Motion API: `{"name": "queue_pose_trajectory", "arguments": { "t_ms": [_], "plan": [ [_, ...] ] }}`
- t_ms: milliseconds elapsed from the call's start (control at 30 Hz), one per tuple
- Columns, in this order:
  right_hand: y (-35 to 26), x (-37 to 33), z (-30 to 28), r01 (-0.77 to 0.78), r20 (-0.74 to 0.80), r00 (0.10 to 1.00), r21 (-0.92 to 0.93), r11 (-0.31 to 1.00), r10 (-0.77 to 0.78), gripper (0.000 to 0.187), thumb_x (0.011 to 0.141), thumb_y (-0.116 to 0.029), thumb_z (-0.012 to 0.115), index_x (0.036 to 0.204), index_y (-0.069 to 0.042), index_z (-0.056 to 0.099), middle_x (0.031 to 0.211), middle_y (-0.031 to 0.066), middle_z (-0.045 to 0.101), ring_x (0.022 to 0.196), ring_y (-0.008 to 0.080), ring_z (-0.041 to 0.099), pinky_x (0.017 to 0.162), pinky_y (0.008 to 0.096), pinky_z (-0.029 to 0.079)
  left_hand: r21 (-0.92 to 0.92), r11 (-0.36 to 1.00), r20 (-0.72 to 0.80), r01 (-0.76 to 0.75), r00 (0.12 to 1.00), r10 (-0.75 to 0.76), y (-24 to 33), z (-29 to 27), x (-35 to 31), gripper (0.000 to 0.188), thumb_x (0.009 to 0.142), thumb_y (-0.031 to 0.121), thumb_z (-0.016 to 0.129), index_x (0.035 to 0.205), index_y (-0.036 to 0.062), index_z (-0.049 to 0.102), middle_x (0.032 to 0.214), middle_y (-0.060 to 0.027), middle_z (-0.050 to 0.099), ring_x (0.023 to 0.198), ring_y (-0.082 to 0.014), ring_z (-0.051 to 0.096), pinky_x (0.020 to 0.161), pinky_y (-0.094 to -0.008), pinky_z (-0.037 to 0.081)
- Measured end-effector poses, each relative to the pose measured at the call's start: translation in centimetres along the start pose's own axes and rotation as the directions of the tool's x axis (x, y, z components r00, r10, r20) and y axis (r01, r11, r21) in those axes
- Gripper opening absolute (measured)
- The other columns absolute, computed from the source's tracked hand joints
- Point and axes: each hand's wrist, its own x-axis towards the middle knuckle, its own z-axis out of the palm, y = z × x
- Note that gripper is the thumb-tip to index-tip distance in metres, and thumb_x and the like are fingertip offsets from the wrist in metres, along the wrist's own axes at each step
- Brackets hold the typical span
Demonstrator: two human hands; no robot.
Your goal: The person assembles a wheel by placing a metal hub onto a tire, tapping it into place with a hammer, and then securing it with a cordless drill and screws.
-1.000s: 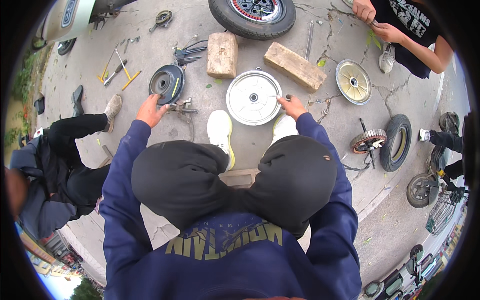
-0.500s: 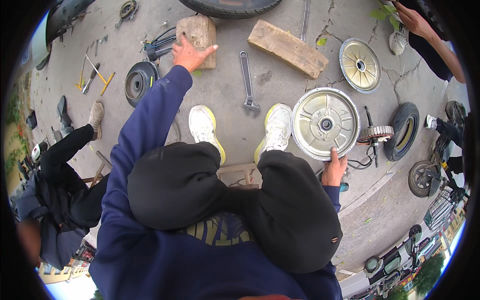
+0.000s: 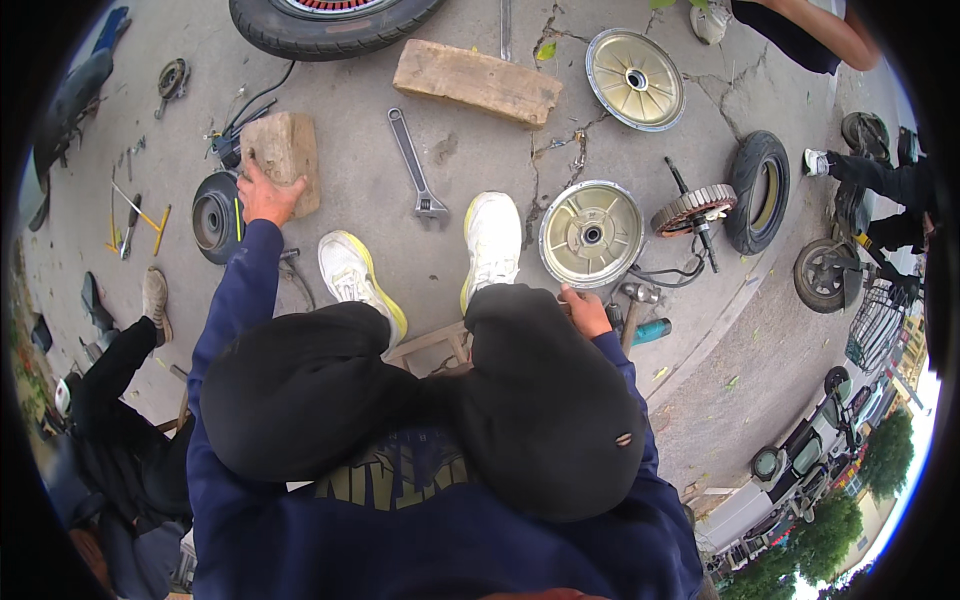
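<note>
My left hand (image 3: 268, 192) is closed around the near end of a rough wooden block (image 3: 293, 145), thumb on its right side and fingers across its left. Just left of it is a dark round hub part (image 3: 214, 217) with a grooved centre. On the ground at right lies a round metal motor cover (image 3: 590, 232), its ribbed face up. My right hand (image 3: 588, 312) is at the cover's near rim, fingers loosely apart and holding nothing I can see; my knee hides part of it. Between block and cover lies an adjustable wrench (image 3: 415, 165), near my shoes.
A longer wooden beam (image 3: 478, 82) and a tyred wheel (image 3: 335, 28) lie farther off. A second motor cover (image 3: 635, 80), a motor stator on its axle (image 3: 692, 210) and a tyre (image 3: 759, 193) are at right. A hammer (image 3: 636, 295) lies near my right hand. Another person sits at left.
The right-hand cover, held larger and closer before, now lies on the ground, and my right hand has loosened from its rim. The left hand stays on the block. My view has shifted right.
</note>
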Motion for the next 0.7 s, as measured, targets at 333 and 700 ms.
{"name": "queue_pose_trajectory", "arguments": {
  "t_ms": [333,700],
  "plan": [
    [-15.3,6.3,25.7,0.625,0.454,0.505,-0.779,-0.051,-0.734,0.033,0.089,-0.022,0.066,0.110,0.000,0.054,0.090,0.0220,0.067,0.075,0.0383,0.070,0.068,0.0459,0.058,-0.076,0.980,0.137,0.185,0.975,-0.174,4.1,-1.3,-2.5,0.132,0.064,0.054,0.086,0.160,0.0171,0.004,0.145,-0.0316,0.032,0.135,-0.0483,0.038,0.103,-0.0561,0.045],
    [-11.8,8.1,27.1,0.515,0.384,0.353,-0.841,-0.165,-0.853,0.027,0.079,-0.005,0.065,0.101,0.002,0.052,0.088,0.0185,0.063,0.073,0.0351,0.069,0.063,0.0382,0.058,-0.066,0.980,0.078,0.188,0.980,-0.183,3.1,-1.3,-4.4,0.129,0.066,0.050,0.087,0.160,0.0161,0.007,0.147,-0.0334,0.029,0.133,-0.0492,0.038,0.100,-0.0575,0.045]
  ]
}}
